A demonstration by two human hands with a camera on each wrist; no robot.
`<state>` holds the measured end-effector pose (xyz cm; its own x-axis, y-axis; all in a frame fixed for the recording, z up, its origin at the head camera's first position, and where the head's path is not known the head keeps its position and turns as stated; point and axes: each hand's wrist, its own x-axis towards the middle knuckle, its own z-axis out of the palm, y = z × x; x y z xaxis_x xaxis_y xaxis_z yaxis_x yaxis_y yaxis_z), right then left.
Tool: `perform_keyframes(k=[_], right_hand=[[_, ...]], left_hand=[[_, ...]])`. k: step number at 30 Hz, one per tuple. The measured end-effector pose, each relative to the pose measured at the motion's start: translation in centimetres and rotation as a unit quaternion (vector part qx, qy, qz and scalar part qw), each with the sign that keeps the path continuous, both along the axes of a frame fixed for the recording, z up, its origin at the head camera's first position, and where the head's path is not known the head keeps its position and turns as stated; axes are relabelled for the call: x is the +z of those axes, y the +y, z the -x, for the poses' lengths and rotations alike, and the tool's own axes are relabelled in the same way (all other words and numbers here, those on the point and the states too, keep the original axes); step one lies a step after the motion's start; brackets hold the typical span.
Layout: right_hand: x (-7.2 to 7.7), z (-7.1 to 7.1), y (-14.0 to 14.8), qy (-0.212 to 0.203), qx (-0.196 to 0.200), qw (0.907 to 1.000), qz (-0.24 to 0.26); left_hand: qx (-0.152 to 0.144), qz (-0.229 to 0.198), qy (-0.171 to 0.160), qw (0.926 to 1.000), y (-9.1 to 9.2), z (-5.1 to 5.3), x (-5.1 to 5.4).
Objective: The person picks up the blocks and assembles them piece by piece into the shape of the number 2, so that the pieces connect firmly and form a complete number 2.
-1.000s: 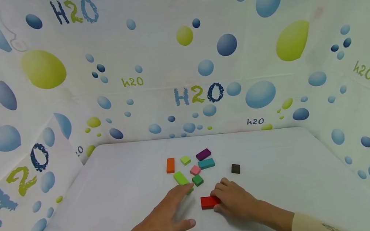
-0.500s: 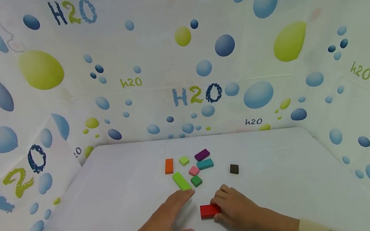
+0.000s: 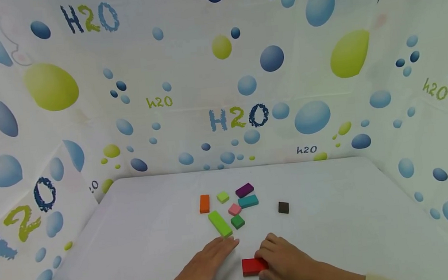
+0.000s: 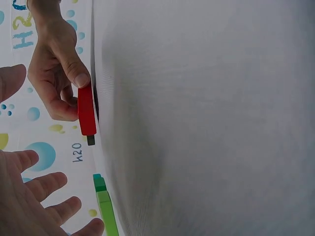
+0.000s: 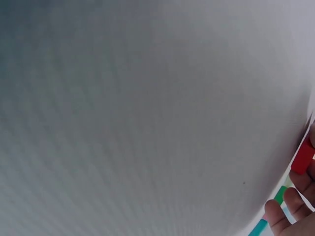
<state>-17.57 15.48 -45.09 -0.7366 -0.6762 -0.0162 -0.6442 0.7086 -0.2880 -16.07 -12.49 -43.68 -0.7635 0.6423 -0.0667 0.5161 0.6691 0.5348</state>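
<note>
A red block [image 3: 253, 267] lies at the near middle of the white table. My right hand [image 3: 288, 261] pinches its right end between thumb and fingers; the left wrist view also shows this grip on the red block [image 4: 86, 110]. To the left of it my left hand [image 3: 197, 271] hovers with fingers spread, holding nothing. Its fingertips are just short of the long light green block [image 3: 220, 224]. Beyond the hands sit a dark green block [image 3: 237, 221], a pink block [image 3: 235, 209] and a teal block [image 3: 248, 201].
Farther back are an orange block [image 3: 204, 204], a small lime block [image 3: 223, 197] and a purple block [image 3: 244, 190]. A black block [image 3: 283, 207] stands apart on the right. The white table [image 3: 144, 236] ends at a patterned curtain [image 3: 186, 72].
My right hand has drawn the red block nearer along the table. The left hand has shifted slightly toward me, uncovering the near end of the light green block.
</note>
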Motion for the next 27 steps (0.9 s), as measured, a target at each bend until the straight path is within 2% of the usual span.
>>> perform_keyframes(k=[14,20,27], right_hand=[[-0.5,-0.7,0.4,0.052,0.046,0.9975,-0.014],[-0.2,-1.0,0.2,0.049,0.043,0.9977,-0.018],[-0.7,-1.1,0.5,0.089,0.068,0.9937,0.0]], left_hand=[[-0.036,-0.005,0.021,0.9991,-0.3,-0.3,-0.5],[-0.049,-0.008,0.03,0.9983,-0.2,-0.3,-0.5],[-0.053,0.0,0.019,0.9984,-0.2,-0.4,-0.4]])
